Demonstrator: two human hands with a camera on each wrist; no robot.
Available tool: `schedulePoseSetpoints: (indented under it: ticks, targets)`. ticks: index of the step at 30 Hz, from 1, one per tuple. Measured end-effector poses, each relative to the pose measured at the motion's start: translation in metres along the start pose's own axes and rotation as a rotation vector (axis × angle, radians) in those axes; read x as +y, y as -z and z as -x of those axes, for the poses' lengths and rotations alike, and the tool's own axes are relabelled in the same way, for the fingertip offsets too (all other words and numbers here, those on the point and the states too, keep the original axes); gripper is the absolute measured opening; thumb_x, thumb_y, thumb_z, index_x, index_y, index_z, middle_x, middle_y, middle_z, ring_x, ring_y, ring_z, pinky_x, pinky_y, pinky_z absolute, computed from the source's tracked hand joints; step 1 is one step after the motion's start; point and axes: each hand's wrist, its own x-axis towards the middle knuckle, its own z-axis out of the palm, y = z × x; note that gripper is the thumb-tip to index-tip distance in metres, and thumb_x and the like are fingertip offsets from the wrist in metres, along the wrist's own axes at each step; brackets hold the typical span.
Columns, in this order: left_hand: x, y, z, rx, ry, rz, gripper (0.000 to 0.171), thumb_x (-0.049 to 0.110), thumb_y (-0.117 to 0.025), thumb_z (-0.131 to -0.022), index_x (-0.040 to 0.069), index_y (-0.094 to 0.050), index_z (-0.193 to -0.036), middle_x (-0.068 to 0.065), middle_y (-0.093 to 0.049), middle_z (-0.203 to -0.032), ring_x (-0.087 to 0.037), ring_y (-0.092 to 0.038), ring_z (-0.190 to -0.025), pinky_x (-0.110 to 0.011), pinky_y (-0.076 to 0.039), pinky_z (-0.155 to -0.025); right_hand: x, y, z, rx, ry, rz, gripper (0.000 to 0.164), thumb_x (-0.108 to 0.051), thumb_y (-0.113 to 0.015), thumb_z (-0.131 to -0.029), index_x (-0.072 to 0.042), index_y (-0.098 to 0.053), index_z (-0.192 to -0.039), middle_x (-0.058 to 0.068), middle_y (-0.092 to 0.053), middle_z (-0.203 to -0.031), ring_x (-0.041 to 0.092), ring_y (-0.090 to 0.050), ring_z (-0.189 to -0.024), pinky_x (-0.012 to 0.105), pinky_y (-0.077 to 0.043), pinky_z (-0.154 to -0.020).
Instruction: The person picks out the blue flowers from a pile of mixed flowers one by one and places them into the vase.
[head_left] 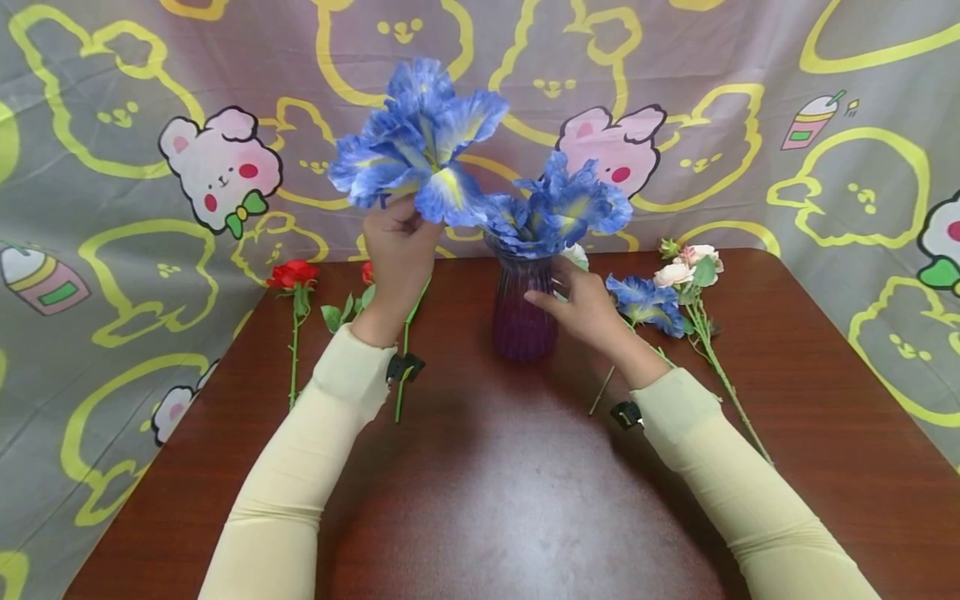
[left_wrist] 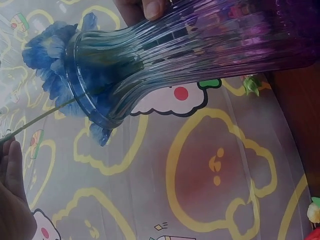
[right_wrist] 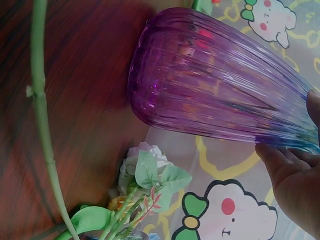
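Note:
My left hand point(head_left: 401, 258) pinches a blue iris point(head_left: 431, 150) just below its large bloom, up and left of the vase. In the left wrist view its thin stem point(left_wrist: 45, 115) slants across the rim into the mouth of the vase point(left_wrist: 200, 50). The ribbed glass vase point(head_left: 521, 308) shades from purple at the base to bluish at the neck and stands upright on the table. Other blue irises point(head_left: 558, 208) fill its mouth. My right hand point(head_left: 585, 308) grips the vase's upper part from the right, thumb point(right_wrist: 312, 105) and fingers on opposite sides of the glass.
Left on the table point(head_left: 465, 500) lie a red rose point(head_left: 292, 275) and another red flower point(head_left: 367, 272) with green leaves. To the right are a loose blue iris point(head_left: 645, 304) and pale pink roses point(head_left: 686, 267) with long stems. A patterned curtain point(head_left: 720, 50) hangs behind.

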Motion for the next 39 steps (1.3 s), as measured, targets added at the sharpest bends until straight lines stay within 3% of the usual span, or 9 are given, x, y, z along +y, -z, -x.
schedulePoseSetpoints:
  ticks: [5,13,17,20,25,31,34,39]
  targets:
    - [0.0,0.001,0.0,0.008,-0.006,-0.002,0.022,-0.011,-0.057,-0.075,-0.013,-0.05,-0.054,-0.007,-0.032,-0.045,-0.008,-0.022,-0.042,-0.022,-0.019,-0.04,-0.001,0.0,0.0,0.005,-0.006,0.004,0.045,-0.028,-0.069,-0.077,-0.005,-0.051,-0.111,0.015,-0.056,-0.113,0.019,-0.051,-0.106,0.032,-0.043,-0.085]
    - [-0.01,0.005,0.001,0.018,-0.036,-0.005,0.021,-0.006,-0.06,-0.077,-0.01,-0.056,-0.056,-0.004,-0.036,-0.044,-0.008,-0.025,-0.04,-0.022,-0.02,-0.039,-0.001,-0.001,0.0,0.01,0.008,-0.018,0.048,-0.026,-0.069,-0.076,-0.004,-0.051,-0.115,0.015,-0.056,-0.113,0.018,-0.051,-0.107,0.032,-0.043,-0.085]
    - [-0.016,0.007,-0.001,0.019,-0.083,-0.025,0.017,-0.003,-0.061,-0.077,-0.007,-0.064,-0.061,-0.009,-0.049,-0.045,-0.009,-0.035,-0.037,-0.021,-0.027,-0.039,-0.001,-0.001,0.0,0.009,0.002,-0.046,0.051,-0.025,-0.069,-0.077,-0.003,-0.05,-0.118,0.016,-0.055,-0.115,0.019,-0.05,-0.108,0.032,-0.042,-0.086]
    - [-0.014,0.008,-0.004,0.025,-0.106,-0.033,0.013,-0.003,-0.06,-0.078,-0.007,-0.066,-0.066,-0.014,-0.055,-0.051,-0.011,-0.043,-0.037,-0.021,-0.032,-0.039,-0.006,0.0,0.001,0.006,-0.004,-0.071,0.051,-0.022,-0.069,-0.077,-0.002,-0.049,-0.119,0.017,-0.053,-0.117,0.022,-0.049,-0.109,0.035,-0.042,-0.086]
    - [-0.01,0.007,-0.007,0.031,-0.119,-0.036,0.012,-0.001,-0.062,-0.078,-0.005,-0.067,-0.068,-0.01,-0.059,-0.055,-0.014,-0.048,-0.04,-0.025,-0.039,-0.042,-0.023,0.003,0.004,0.002,-0.015,-0.083,0.049,-0.012,-0.068,-0.078,0.004,-0.047,-0.119,0.024,-0.051,-0.116,0.031,-0.048,-0.11,0.043,-0.041,-0.086]
    - [0.005,0.0,-0.011,-0.049,-0.162,-0.094,0.015,-0.008,-0.057,-0.078,-0.01,-0.064,-0.066,-0.016,-0.057,-0.055,-0.012,-0.045,-0.043,-0.023,-0.038,-0.044,-0.004,-0.001,0.0,0.01,-0.013,-0.095,0.05,-0.02,-0.069,-0.076,-0.002,-0.049,-0.118,0.019,-0.053,-0.116,0.024,-0.049,-0.109,0.036,-0.042,-0.086]
    - [0.01,-0.004,-0.012,-0.052,-0.137,-0.117,0.018,-0.012,-0.055,-0.077,-0.012,-0.06,-0.06,-0.019,-0.057,-0.053,-0.01,-0.048,-0.043,-0.022,-0.04,-0.044,-0.003,-0.001,0.0,0.01,-0.008,-0.065,0.049,-0.024,-0.068,-0.077,-0.003,-0.05,-0.118,0.016,-0.054,-0.116,0.021,-0.049,-0.109,0.033,-0.042,-0.086]
    - [0.007,-0.008,-0.011,-0.022,-0.049,-0.142,0.018,-0.014,-0.054,-0.075,-0.012,-0.059,-0.058,-0.016,-0.054,-0.049,-0.007,-0.039,-0.04,-0.019,-0.032,-0.041,-0.002,0.0,0.001,0.01,0.0,0.006,0.049,-0.029,-0.068,-0.077,-0.005,-0.051,-0.117,0.013,-0.055,-0.116,0.017,-0.049,-0.109,0.03,-0.042,-0.085]
